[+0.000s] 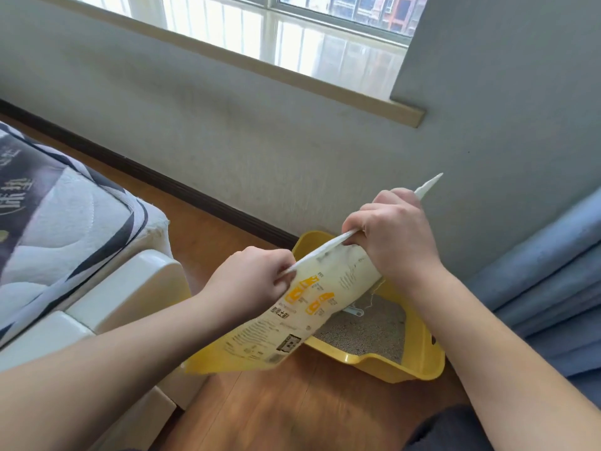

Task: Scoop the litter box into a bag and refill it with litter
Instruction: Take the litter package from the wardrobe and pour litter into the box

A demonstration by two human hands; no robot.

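1. Left hand (248, 281): bare, no ring or watch visible.
2. Right hand (395, 237): bare, likewise unadorned.
3. Both forearms: bare, no sleeves in view.
4. Dark trouser fabric (448, 429), lower right.

Litter bag (302, 307), held between both hands: cream white, yellow-orange icon blocks, fine dark print, one black square label; lower edge yellow.
Litter box (419, 362), below the hands: bright yellow plastic. Litter (367, 330) inside: grey-beige, speckled.
Scoop (354, 311), under the right hand (395, 236): pale blue-grey.
Floor (292, 408): warm orange-brown wood grain.
Skirting (182, 187), beyond the left hand (250, 281): dark brown.
Wall (227, 125): pale grey, faint texture.
Mattress (55, 203), left of the left hand: white quilting, black-navy bands, white characters.
Curtain (559, 275), right of the right hand: muted blue.
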